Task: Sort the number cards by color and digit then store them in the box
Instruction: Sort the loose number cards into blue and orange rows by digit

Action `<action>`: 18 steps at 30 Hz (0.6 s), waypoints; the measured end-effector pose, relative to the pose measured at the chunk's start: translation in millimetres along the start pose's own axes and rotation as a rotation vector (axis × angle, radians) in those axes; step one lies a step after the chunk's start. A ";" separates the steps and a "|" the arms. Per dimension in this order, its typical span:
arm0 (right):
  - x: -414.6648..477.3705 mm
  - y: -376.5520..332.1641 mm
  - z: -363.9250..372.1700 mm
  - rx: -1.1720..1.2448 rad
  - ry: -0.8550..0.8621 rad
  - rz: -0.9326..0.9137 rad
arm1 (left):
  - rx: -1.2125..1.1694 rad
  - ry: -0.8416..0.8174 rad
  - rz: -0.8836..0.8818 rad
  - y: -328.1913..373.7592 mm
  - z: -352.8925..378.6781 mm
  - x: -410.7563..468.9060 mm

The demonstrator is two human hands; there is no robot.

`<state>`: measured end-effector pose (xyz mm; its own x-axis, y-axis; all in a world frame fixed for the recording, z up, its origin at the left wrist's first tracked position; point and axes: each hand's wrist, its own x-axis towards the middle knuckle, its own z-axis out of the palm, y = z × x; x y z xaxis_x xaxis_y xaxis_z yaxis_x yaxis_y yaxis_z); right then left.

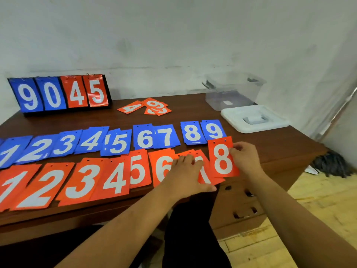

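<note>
Blue number cards (116,142) lie in a row from 1 to 9 across the brown table (270,144). In front of them runs a row of orange cards (81,180), 1 to 8. My right hand (245,159) pinches the right edge of the orange 8 card (222,157) at the row's right end. My left hand (187,171) rests flat, fingers straight, on the orange 7 card (204,176), partly covering it and the orange 6. A small loose pile of orange cards (148,107), with a 4 and a 9 showing, lies behind the rows. The clear plastic box (231,93) stands open at the back right.
The box's white lid (253,118) lies in front of the box. A scoreboard stand (61,93) showing 9 0 4 5 stands at the back left against the wall. The table's right edge drops to a wooden floor (318,200); drawers sit under the front edge.
</note>
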<state>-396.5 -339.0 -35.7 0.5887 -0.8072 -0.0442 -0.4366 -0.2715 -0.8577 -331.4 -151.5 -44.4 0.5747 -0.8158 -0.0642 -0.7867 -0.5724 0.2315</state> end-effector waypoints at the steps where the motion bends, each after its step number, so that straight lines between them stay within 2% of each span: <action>1: 2.5 2.6 -0.2 -0.025 0.002 -0.015 | 0.048 -0.011 0.009 -0.2 2.8 1.9; 12: 15.8 17.7 9.7 -0.467 0.058 -0.125 | 0.010 -0.050 0.089 -20.1 -2.1 11.5; 18: 17.5 13.4 16.3 -0.558 0.110 -0.230 | 0.001 -0.048 0.095 -21.8 -0.5 14.5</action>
<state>-380.9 -348.1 -56.3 0.6495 -0.7365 0.1890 -0.6144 -0.6548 -0.4402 -305.8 -150.8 -49.8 0.4864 -0.8693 -0.0884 -0.8371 -0.4926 0.2380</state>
